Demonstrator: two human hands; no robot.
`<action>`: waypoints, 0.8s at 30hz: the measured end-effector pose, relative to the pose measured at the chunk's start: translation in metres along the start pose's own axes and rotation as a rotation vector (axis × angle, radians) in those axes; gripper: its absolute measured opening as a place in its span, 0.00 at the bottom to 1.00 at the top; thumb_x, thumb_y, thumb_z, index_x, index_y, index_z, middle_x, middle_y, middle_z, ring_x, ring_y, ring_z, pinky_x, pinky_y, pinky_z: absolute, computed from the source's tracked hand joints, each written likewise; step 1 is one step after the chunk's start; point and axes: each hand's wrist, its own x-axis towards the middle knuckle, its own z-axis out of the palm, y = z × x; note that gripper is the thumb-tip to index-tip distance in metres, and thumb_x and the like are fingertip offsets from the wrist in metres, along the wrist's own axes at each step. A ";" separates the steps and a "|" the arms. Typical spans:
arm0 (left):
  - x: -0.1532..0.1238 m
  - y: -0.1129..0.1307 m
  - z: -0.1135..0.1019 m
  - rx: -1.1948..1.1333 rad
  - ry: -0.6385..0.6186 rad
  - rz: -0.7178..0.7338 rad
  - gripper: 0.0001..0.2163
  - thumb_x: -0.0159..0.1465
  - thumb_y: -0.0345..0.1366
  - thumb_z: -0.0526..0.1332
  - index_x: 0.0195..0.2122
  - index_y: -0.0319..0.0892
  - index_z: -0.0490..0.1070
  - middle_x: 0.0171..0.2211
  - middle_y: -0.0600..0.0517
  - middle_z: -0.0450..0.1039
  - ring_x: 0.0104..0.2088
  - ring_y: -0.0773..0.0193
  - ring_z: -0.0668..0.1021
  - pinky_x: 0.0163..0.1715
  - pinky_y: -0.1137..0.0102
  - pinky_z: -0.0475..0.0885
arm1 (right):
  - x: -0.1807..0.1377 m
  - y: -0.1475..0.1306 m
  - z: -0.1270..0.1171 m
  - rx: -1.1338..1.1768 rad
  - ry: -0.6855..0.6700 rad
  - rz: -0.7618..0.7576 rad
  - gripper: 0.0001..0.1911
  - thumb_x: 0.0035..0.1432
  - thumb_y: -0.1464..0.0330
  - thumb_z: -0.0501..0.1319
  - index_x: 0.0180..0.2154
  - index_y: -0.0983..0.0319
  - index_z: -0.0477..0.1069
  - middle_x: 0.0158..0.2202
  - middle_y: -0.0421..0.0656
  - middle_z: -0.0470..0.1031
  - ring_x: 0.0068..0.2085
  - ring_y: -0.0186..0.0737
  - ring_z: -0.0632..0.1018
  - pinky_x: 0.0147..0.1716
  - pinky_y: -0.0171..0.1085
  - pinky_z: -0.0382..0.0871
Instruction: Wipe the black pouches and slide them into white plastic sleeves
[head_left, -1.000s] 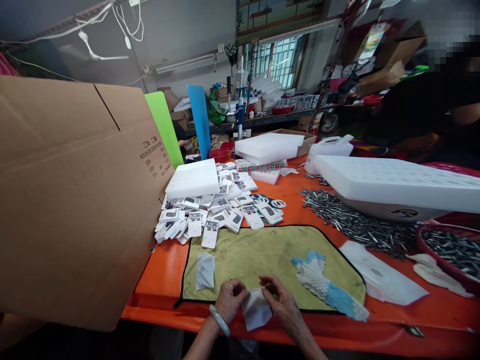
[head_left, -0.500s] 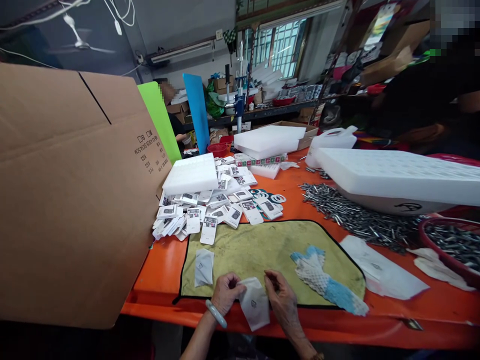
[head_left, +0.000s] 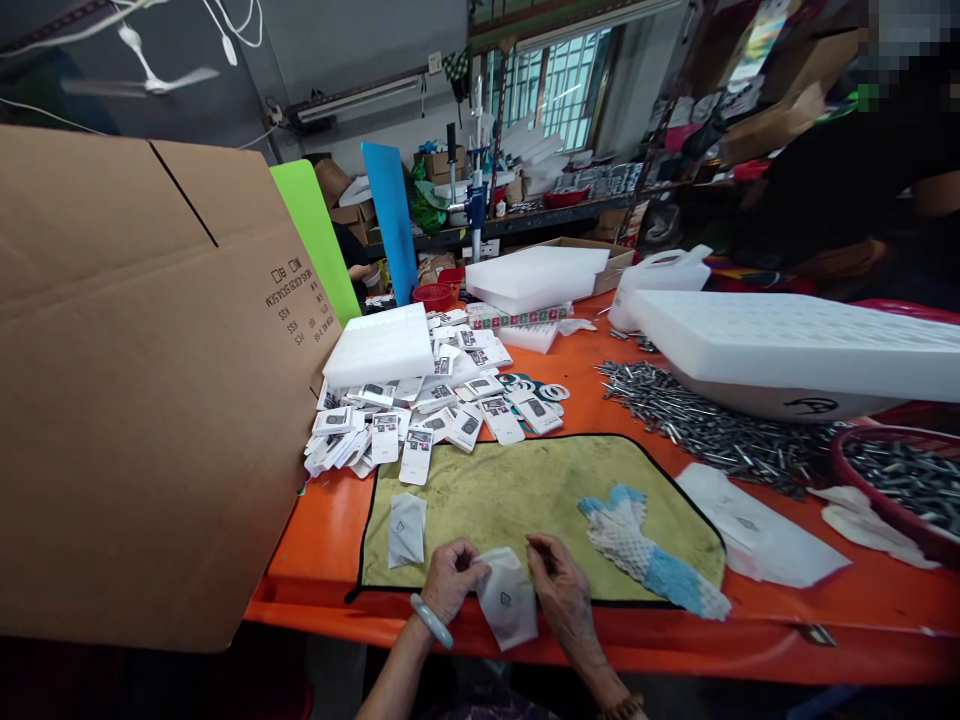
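Observation:
My left hand point(head_left: 453, 580), with a pale bangle on the wrist, pinches the upper left corner of a small white translucent bag point(head_left: 508, 603) printed with a triangle mark. My right hand point(head_left: 561, 590) is close against the bag's right edge, its fingers curled together; whether they grip that edge or something small, I cannot make out. The bag hangs over the front border of a yellow-green cloth point(head_left: 510, 480) with black trim. Another such bag point(head_left: 407, 531) lies flat on the cloth at left. To the right rests a blue and white knitted sleeve or glove point(head_left: 649, 550).
Small white printed boxes point(head_left: 405, 420) lie heaped behind the cloth, beside a large cardboard box point(head_left: 142, 400). At right are loose metal pins point(head_left: 697, 430), a red basket point(head_left: 862, 490), foam trays point(head_left: 802, 345) and a larger white bag point(head_left: 757, 530). A person point(head_left: 847, 200) is at far right.
The view has shifted slightly. Both hands stay around the small bag in nearly the same pose, and the other things on the table have not moved.

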 end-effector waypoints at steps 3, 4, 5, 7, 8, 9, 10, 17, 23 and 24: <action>0.000 0.001 0.000 0.000 0.000 -0.007 0.16 0.47 0.47 0.65 0.21 0.41 0.63 0.18 0.60 0.55 0.22 0.71 0.58 0.24 0.72 0.54 | 0.000 0.001 0.000 -0.003 -0.004 0.001 0.16 0.54 0.55 0.56 0.33 0.60 0.71 0.30 0.47 0.77 0.31 0.44 0.76 0.34 0.42 0.73; 0.000 0.002 0.000 0.000 0.000 -0.009 0.16 0.47 0.47 0.65 0.21 0.41 0.63 0.18 0.60 0.55 0.22 0.71 0.58 0.24 0.72 0.54 | 0.000 0.001 0.000 -0.006 -0.007 0.001 0.16 0.54 0.55 0.56 0.33 0.60 0.71 0.31 0.47 0.77 0.31 0.44 0.76 0.34 0.42 0.73; 0.000 0.002 0.000 -0.001 0.000 -0.010 0.16 0.47 0.47 0.65 0.21 0.40 0.63 0.18 0.60 0.55 0.22 0.71 0.58 0.24 0.72 0.53 | 0.000 0.001 0.001 -0.010 -0.010 0.001 0.15 0.54 0.55 0.56 0.33 0.61 0.71 0.31 0.47 0.77 0.31 0.44 0.76 0.34 0.42 0.73; 0.000 0.002 0.000 -0.004 -0.004 -0.009 0.16 0.48 0.47 0.64 0.21 0.40 0.63 0.18 0.60 0.55 0.22 0.71 0.58 0.24 0.72 0.54 | 0.000 0.001 0.001 -0.016 -0.011 0.003 0.15 0.54 0.56 0.56 0.33 0.61 0.71 0.31 0.47 0.77 0.31 0.44 0.76 0.34 0.42 0.73; 0.000 0.002 0.000 -0.003 -0.008 -0.008 0.15 0.48 0.47 0.64 0.22 0.40 0.63 0.18 0.60 0.56 0.23 0.71 0.58 0.24 0.72 0.54 | -0.001 0.001 0.001 -0.018 -0.010 0.004 0.15 0.54 0.56 0.56 0.33 0.61 0.71 0.31 0.48 0.77 0.32 0.44 0.76 0.34 0.42 0.73; 0.000 0.001 0.000 -0.001 -0.012 -0.008 0.15 0.48 0.46 0.64 0.22 0.40 0.63 0.18 0.60 0.56 0.23 0.71 0.58 0.25 0.72 0.54 | -0.001 0.001 0.001 -0.019 -0.011 0.005 0.15 0.54 0.56 0.56 0.33 0.61 0.71 0.31 0.47 0.77 0.32 0.44 0.76 0.34 0.42 0.73; 0.000 0.001 0.000 0.002 -0.015 -0.008 0.15 0.48 0.46 0.64 0.22 0.40 0.64 0.18 0.59 0.57 0.23 0.71 0.59 0.25 0.72 0.54 | -0.001 0.001 0.000 -0.019 -0.013 0.006 0.16 0.54 0.55 0.56 0.33 0.60 0.71 0.31 0.47 0.77 0.32 0.44 0.77 0.34 0.42 0.73; 0.001 0.000 -0.001 -0.005 -0.020 -0.017 0.16 0.48 0.48 0.65 0.22 0.40 0.64 0.18 0.60 0.56 0.23 0.71 0.58 0.24 0.72 0.54 | -0.001 0.004 0.001 -0.038 -0.013 -0.002 0.15 0.55 0.56 0.56 0.33 0.61 0.71 0.31 0.47 0.77 0.31 0.44 0.77 0.34 0.42 0.73; 0.000 0.004 -0.001 -0.009 -0.025 -0.022 0.16 0.48 0.47 0.64 0.22 0.40 0.63 0.18 0.60 0.56 0.22 0.71 0.58 0.24 0.72 0.53 | -0.001 0.004 0.001 -0.036 -0.019 -0.011 0.14 0.56 0.58 0.55 0.34 0.61 0.71 0.31 0.47 0.77 0.31 0.43 0.76 0.33 0.40 0.72; 0.000 0.004 -0.001 -0.006 -0.026 -0.021 0.16 0.48 0.47 0.64 0.22 0.40 0.63 0.18 0.60 0.56 0.23 0.71 0.58 0.25 0.72 0.54 | -0.001 0.004 0.001 -0.038 -0.019 -0.011 0.14 0.56 0.58 0.55 0.34 0.61 0.71 0.31 0.47 0.77 0.31 0.43 0.76 0.33 0.40 0.72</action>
